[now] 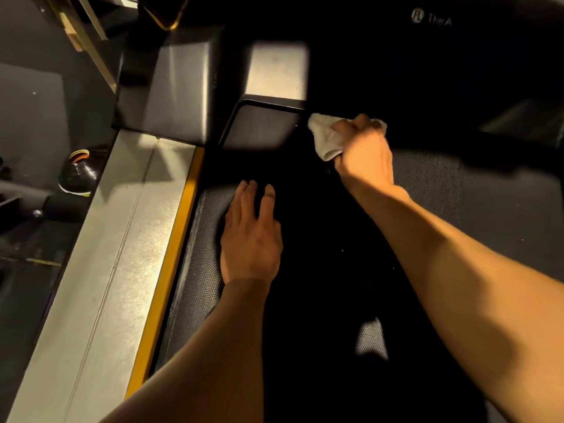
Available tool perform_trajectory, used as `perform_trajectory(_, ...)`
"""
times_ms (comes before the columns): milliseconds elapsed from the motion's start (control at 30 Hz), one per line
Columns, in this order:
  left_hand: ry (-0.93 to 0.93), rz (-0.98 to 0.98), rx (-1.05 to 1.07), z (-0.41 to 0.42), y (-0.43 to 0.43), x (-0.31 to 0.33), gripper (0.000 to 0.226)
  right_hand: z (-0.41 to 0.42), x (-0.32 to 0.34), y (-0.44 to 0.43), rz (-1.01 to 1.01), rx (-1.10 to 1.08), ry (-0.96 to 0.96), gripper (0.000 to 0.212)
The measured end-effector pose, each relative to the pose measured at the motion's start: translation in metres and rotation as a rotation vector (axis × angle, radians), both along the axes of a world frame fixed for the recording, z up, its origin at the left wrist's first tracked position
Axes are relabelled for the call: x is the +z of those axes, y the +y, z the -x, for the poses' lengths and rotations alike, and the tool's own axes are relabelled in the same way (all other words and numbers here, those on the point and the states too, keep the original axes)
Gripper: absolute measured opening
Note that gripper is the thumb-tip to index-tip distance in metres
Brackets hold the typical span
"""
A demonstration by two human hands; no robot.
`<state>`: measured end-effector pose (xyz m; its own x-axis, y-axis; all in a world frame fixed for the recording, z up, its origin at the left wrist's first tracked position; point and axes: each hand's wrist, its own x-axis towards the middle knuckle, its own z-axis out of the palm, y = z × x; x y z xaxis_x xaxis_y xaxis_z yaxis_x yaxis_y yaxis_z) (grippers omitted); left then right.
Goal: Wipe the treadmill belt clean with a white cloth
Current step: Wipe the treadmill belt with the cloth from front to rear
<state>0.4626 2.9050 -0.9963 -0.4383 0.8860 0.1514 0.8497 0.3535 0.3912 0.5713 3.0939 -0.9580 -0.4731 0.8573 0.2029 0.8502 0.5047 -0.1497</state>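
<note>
The dark textured treadmill belt (433,190) runs up the middle of the head view, much of it in deep shadow. My right hand (364,151) grips a crumpled white cloth (325,137) at the far end of the belt, close to the black motor cover. My left hand (250,236) lies flat on the belt's left part, fingers straight and pointing away from me, holding nothing.
A grey side rail (122,254) with a yellow strip (174,248) borders the belt on the left. The black motor cover (427,56) bearing a logo rises at the far end. A black shoe (77,174) sits on the dark floor to the left.
</note>
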Motion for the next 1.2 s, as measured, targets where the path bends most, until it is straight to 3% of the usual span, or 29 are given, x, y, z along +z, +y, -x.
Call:
perform_trajectory(167, 0.005, 0.008, -0.009, 0.000, -0.002, 0.000, 0.051, -0.004, -0.002, -0.034, 0.067, 0.223, 0.017, 0.045)
perform_trajectory(233, 0.014, 0.016, -0.007, 0.000, -0.002, 0.001, 0.052, -0.013, -0.001, -0.020, 0.044, 0.111, 0.026, 0.035)
perform_trajectory(333, 0.027, 0.010, -0.012, 0.000, -0.001, 0.000, 0.052, -0.026, -0.002, 0.002, -0.010, -0.116, 0.042, 0.039)
perform_trajectory(533, 0.021, -0.016, 0.013, -0.001, -0.002, -0.004, 0.053, -0.036, -0.008, -0.023, 0.052, 0.142, 0.041, 0.033)
perform_trajectory(667, -0.040, -0.010, 0.033, -0.005, -0.003, 0.004, 0.053, -0.056, -0.003, 0.008, -0.029, -0.037, 0.003, 0.028)
perform_trajectory(733, -0.184, -0.032, 0.100, -0.004, -0.001, 0.006, 0.052, -0.059, -0.005, 0.002, -0.036, -0.117, 0.033, 0.030)
perform_trajectory(867, -0.265, -0.050, 0.147, -0.004, 0.003, 0.007, 0.050, -0.066, -0.007, -0.025, 0.013, 0.105, 0.016, 0.046)
perform_trajectory(1033, -0.246, 0.008, 0.134, -0.002, 0.004, 0.004, 0.051, -0.081, 0.007, -0.001, 0.005, -0.102, -0.100, 0.038)
perform_trajectory(1133, -0.121, 0.011, 0.048, -0.004, -0.002, 0.008, 0.052, -0.075, 0.000, -0.028, 0.022, 0.109, -0.068, 0.041)
perform_trajectory(1200, -0.246, 0.023, 0.094, -0.006, -0.001, 0.012, 0.054, -0.086, 0.001, -0.024, 0.056, 0.087, -0.012, 0.030)
